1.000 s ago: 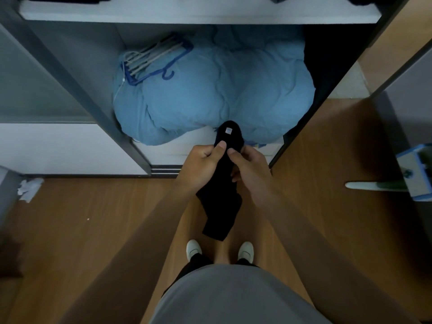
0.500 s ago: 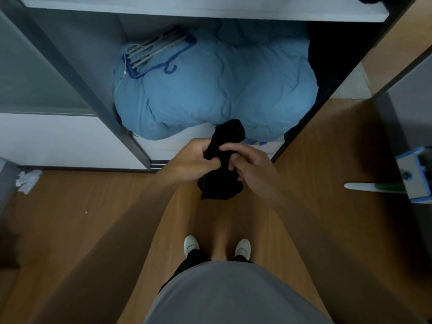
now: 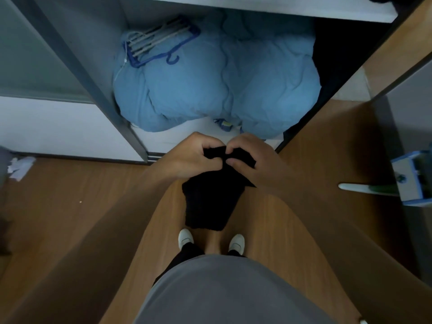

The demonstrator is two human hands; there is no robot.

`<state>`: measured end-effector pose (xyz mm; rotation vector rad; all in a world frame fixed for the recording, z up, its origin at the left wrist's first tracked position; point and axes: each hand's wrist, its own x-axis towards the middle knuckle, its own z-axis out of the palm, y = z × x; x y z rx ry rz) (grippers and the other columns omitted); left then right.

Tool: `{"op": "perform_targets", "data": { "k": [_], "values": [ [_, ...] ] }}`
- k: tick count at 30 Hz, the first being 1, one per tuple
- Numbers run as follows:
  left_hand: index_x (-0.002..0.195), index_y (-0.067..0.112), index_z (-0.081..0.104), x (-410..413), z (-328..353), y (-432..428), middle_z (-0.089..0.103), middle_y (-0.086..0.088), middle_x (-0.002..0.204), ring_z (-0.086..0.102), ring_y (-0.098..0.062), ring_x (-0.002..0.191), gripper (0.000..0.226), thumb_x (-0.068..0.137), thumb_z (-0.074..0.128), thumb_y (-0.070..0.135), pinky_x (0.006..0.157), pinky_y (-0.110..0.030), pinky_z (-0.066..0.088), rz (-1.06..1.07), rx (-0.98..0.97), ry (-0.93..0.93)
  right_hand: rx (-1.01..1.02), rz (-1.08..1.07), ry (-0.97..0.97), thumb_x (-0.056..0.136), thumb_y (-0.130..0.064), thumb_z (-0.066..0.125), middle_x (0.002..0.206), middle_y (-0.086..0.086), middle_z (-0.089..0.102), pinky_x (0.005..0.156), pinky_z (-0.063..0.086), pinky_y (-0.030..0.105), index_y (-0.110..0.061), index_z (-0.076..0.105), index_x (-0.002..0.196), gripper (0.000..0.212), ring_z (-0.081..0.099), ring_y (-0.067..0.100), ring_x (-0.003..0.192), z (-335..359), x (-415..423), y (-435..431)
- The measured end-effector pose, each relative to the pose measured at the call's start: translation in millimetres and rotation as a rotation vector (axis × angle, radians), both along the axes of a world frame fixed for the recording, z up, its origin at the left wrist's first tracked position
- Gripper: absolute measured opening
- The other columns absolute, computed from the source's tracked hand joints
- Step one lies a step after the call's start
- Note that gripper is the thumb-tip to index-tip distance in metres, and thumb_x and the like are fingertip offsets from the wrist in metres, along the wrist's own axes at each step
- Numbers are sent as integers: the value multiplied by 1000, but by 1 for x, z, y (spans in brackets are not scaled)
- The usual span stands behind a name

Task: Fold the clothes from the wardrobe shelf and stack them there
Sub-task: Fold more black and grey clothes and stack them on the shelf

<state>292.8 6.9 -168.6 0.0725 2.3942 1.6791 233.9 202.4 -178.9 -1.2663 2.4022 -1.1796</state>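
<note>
**Q:** Where does the small black fabric garment (image 3: 208, 202) lie relative to the fingers?

**A:** Its upper edge is bunched between both hands, held in the air before the open wardrobe and above the brown wooden floor (image 3: 70, 206). The left hand (image 3: 187, 160) curls its fingers (image 3: 211, 146) over that edge. The right hand (image 3: 257, 160) pinches the cloth just beside it.

**Q:** And its appearance?

**A:** It is matte, soft and creased. It hangs below the hands, narrowing to a straight lower hem. Behind it, a puffy light-blue quilt (image 3: 222, 90) fills the wardrobe's lower compartment.
</note>
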Motion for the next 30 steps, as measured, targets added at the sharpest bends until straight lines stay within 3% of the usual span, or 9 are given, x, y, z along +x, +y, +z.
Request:
{"op": "perform_targets", "data": {
  "k": [2, 6, 9, 13, 16, 21, 25, 27, 30],
  "values": [
    [80, 14, 66, 3, -5, 0, 61, 5, 66, 54, -4, 63, 23, 77, 61, -9, 59, -21, 40, 80, 21, 34, 20, -21, 21, 91, -18, 64, 97, -3, 61, 81, 43, 23, -12, 62, 103, 14, 54, 8, 90, -2, 3, -4],
    [90, 9, 50, 14, -16, -2, 60, -20, 77, 51, -25, 65, 21, 78, 64, -2, 64, -31, 41, 175, 53, 129, 72, -46, -8, 90, -26, 61, 93, -6, 67, 77, 51, 42, -16, 63, 100, 14, 62, 13, 86, 1, 8, -8],
    [88, 13, 53, 24, -26, -10, 61, -11, 78, 55, -19, 69, 19, 77, 65, 2, 66, -31, 43, 127, -57, 208, 36, -32, -65, 88, -23, 65, 90, -10, 67, 77, 52, 37, -18, 66, 96, 10, 62, 9, 84, 6, 13, -9],
    [93, 11, 64, 34, -36, -11, 62, 8, 84, 57, 5, 76, 28, 75, 67, -9, 72, -11, 42, 97, -167, 279, 48, 5, -89, 86, -18, 69, 87, -6, 63, 76, 50, 40, -16, 66, 92, 7, 60, 13, 83, 11, 19, -12],
    [94, 1, 67, 37, -40, -9, 63, 0, 88, 57, -6, 82, 24, 73, 66, -9, 77, -17, 44, 71, -245, 353, 87, 7, -86, 87, -18, 68, 88, -4, 58, 77, 48, 40, -16, 62, 90, 7, 57, 17, 83, 13, 24, -18],
    [86, -5, 65, 44, -42, -3, 65, -17, 87, 61, -30, 81, 21, 70, 66, -19, 74, -40, 50, 165, -244, 385, 134, -30, -68, 87, -17, 68, 82, -13, 47, 70, 38, 25, -21, 51, 86, 17, 49, 10, 79, 12, 28, -26],
    [79, -7, 68, 37, -48, -3, 65, -17, 78, 59, -34, 75, 11, 71, 62, -3, 71, -41, 47, 77, -430, 419, 101, -30, -70, 83, -14, 68, 84, 6, 57, 72, 46, 42, -9, 53, 79, 16, 55, 23, 79, 17, 24, -28],
    [76, -6, 69, 36, -58, -7, 64, -16, 79, 58, -33, 78, 19, 71, 59, 9, 71, -42, 46, 91, -501, 341, 74, -6, -63, 82, -13, 68, 85, 9, 59, 73, 46, 42, -5, 55, 79, 16, 57, 25, 80, 20, 23, -27],
    [76, -4, 68, 35, -85, -16, 64, -9, 89, 56, -26, 88, 19, 72, 63, 13, 71, -27, 36, 162, -569, 196, 72, 27, -48, 82, -8, 70, 86, 8, 63, 74, 45, 36, -4, 56, 78, 16, 58, 22, 80, 24, 21, -25]
  ]
}}
